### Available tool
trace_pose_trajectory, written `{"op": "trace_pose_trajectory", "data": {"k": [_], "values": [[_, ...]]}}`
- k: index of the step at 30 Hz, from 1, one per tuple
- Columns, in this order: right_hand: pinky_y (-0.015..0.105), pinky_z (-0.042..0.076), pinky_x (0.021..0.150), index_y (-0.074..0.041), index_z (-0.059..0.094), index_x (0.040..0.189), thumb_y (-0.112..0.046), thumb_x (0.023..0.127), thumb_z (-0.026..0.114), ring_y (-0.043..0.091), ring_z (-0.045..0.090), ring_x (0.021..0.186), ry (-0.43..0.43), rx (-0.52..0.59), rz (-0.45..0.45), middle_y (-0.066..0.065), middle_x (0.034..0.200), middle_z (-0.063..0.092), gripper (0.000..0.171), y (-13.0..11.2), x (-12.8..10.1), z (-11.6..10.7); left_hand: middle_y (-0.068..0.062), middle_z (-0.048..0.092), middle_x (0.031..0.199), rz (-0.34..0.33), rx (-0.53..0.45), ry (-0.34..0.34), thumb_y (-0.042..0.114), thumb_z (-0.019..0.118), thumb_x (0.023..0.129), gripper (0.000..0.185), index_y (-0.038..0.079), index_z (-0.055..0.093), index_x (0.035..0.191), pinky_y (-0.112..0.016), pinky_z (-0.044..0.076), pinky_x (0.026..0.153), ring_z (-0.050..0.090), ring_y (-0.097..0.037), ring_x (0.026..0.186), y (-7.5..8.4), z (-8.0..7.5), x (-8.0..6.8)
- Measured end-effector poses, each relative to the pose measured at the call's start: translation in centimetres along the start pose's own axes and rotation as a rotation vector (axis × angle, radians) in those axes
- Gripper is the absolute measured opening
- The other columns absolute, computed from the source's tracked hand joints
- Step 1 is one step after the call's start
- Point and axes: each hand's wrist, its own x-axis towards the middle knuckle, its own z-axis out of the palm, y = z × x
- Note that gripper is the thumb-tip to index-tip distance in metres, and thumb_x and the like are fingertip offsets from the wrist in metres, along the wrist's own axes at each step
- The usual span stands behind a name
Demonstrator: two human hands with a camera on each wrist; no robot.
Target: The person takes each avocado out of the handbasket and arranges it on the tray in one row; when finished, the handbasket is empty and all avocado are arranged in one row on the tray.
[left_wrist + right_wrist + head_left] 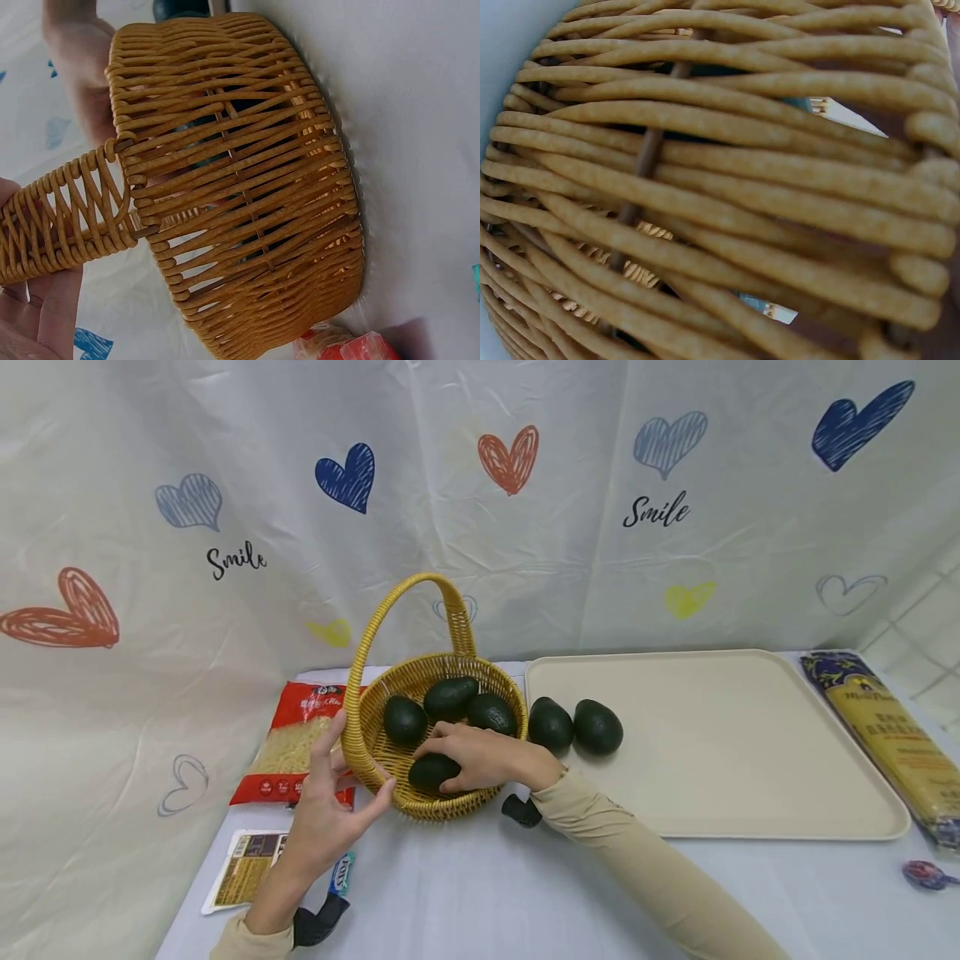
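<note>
A yellow wicker basket (442,810) with a tall arched handle stands near the back of the table, several dark green avocados inside it. My right hand (487,752) reaches over its rim and grips an avocado (433,772) at the near side. Just behind lie another avocado (405,721) and one more avocado (451,697). My left hand (322,818) holds the basket at the handle's left base, fingers on both sides of the woven strip (67,214). In the right wrist view, basket weave (727,165) hides most of my right hand.
Right of the basket, a cream tray (720,743) bears two avocados (597,727) at its left edge. A red bag of pasta (288,752) and a flat packet (243,868) lie at left. A yellow package (892,735) and a small spoon (927,874) lie at far right.
</note>
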Motion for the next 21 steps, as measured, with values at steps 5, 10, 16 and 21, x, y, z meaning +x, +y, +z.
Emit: {"op": "trace_pose_trajectory", "data": {"k": [5,10,16,21], "values": [[0.045,0.050,0.107,-0.020,0.062,0.145,-0.016,0.092,0.082,0.027,0.055,0.131,-0.010,-0.018,-0.024,0.005,0.146,0.054,0.056,0.1,0.2,0.1,-0.023,0.070,0.117,0.006,-0.004,-0.003,-0.017,0.084,0.073,0.111,0.006,0.021,0.162,-0.009,0.051,0.090,0.071,-0.037,0.099,0.0,0.0,0.1],[0.044,0.048,0.110,-0.019,0.065,0.141,-0.017,0.091,0.084,0.026,0.056,0.130,0.018,-0.015,-0.037,0.004,0.144,0.057,0.054,0.2,0.4,0.2,-0.024,0.070,0.120,-0.004,-0.004,0.001,-0.017,0.084,0.073,0.111,0.006,0.021,0.162,-0.009,0.051,0.090,0.072,-0.029,0.104,0.1,0.1,0.0],[0.045,0.053,0.102,-0.018,0.067,0.137,-0.017,0.087,0.087,0.026,0.059,0.122,0.118,0.030,-0.061,0.006,0.135,0.059,0.054,0.8,-0.4,0.2,-0.025,0.070,0.121,-0.022,0.000,0.003,-0.016,0.084,0.074,0.111,0.007,0.021,0.163,-0.009,0.051,0.090,0.072,-0.033,0.104,0.3,0.2,0.0],[0.043,0.053,0.101,-0.016,0.067,0.136,-0.014,0.085,0.087,0.025,0.059,0.119,0.268,0.086,-0.125,0.007,0.130,0.058,0.055,2.0,-2.1,-1.0,-0.023,0.071,0.118,-0.025,-0.008,0.005,-0.017,0.084,0.074,0.112,0.008,0.021,0.163,-0.009,0.051,0.090,0.072,-0.019,0.105,0.3,0.2,0.0]]}}
